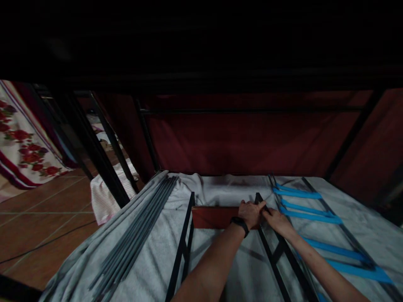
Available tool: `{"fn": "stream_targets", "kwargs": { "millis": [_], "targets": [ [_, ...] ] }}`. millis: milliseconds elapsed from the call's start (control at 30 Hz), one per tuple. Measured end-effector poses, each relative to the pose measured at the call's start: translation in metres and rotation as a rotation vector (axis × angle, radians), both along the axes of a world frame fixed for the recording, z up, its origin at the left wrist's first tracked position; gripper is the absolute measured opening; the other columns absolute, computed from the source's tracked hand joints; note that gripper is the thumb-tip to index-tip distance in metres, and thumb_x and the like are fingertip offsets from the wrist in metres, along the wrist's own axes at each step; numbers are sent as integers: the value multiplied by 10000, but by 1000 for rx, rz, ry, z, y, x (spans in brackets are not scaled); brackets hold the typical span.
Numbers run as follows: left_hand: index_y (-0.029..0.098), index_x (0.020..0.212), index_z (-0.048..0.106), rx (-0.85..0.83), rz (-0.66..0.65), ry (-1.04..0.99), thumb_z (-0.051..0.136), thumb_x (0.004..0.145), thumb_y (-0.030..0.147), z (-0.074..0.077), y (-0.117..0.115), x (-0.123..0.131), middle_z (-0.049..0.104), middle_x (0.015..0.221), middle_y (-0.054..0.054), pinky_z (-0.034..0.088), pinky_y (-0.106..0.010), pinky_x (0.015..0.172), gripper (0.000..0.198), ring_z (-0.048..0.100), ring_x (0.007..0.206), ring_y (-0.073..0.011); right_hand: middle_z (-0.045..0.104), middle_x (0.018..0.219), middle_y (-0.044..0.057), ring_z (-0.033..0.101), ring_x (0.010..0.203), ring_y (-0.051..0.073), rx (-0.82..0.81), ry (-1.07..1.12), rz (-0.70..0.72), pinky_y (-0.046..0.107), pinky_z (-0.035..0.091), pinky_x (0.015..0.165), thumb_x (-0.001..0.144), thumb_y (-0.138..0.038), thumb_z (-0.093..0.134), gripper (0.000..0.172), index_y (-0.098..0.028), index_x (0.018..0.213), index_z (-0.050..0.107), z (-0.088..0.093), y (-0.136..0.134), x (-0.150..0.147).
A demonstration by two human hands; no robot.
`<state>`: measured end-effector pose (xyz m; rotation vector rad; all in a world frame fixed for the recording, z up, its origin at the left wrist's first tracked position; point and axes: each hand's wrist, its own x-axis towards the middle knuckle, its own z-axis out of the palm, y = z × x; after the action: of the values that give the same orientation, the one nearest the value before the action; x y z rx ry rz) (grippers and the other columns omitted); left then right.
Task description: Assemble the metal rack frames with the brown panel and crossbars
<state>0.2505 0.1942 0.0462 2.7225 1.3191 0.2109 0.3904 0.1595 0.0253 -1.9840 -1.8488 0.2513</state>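
Note:
My left hand [249, 214], with a black band on the wrist, is closed at the right end of a reddish-brown board [210, 217]. Its fingertips reach the upper end of a black ladder-like metal side frame [268, 253]. Close beside it, my right hand [277, 222] has its fingers bent around the same frame end, nearly touching the left. Whatever small thing may be between the fingers is hidden. The board spans across to a second black side frame [184, 247] on the left.
Several grey rods [138, 235] lie bundled on the light grey blanket [166, 235]. At right, another dark frame carries blue straps [307, 216]. Black bed posts [91, 147] and a dark overhead structure enclose the space, with a dark red curtain [239, 142] behind.

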Motion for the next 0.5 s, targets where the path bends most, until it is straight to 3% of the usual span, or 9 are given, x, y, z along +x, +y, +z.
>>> {"fn": "stream_targets", "kwargs": {
  "millis": [100, 200, 400, 500],
  "targets": [
    [332, 1333, 453, 7, 18, -29, 366, 926, 354, -1, 0, 0, 703, 946, -90, 400, -443, 890, 416, 636, 917, -245, 670, 1123, 172, 632, 1075, 246, -15, -41, -53, 311, 474, 861, 833, -256, 432, 428, -104, 1193, 606, -2, 1, -10],
    [316, 1322, 458, 27, -12, -73, 377, 908, 368, -4, 0, 0, 702, 944, -95, 405, -457, 882, 426, 640, 920, -259, 615, 1218, 228, 587, 1159, 262, 18, -98, -52, 324, 451, 923, 860, -263, 391, 456, -41, 1217, 569, -4, 6, -11],
    [289, 1312, 458, 9, -35, -96, 453, 848, 325, -11, 4, 1, 708, 928, -80, 411, -452, 884, 466, 663, 876, -252, 726, 954, 153, 699, 875, 285, -21, -191, -17, 363, 513, 736, 922, -357, 322, 435, -147, 1157, 621, -7, 10, 2],
    [284, 1271, 484, 34, -44, -122, 435, 855, 323, -15, 5, 2, 708, 906, -67, 417, -451, 883, 420, 669, 868, -248, 726, 865, 165, 706, 754, 293, 40, -341, -10, 371, 519, 658, 913, -279, 330, 397, -138, 1126, 634, -10, 0, -3]
  ]
}}
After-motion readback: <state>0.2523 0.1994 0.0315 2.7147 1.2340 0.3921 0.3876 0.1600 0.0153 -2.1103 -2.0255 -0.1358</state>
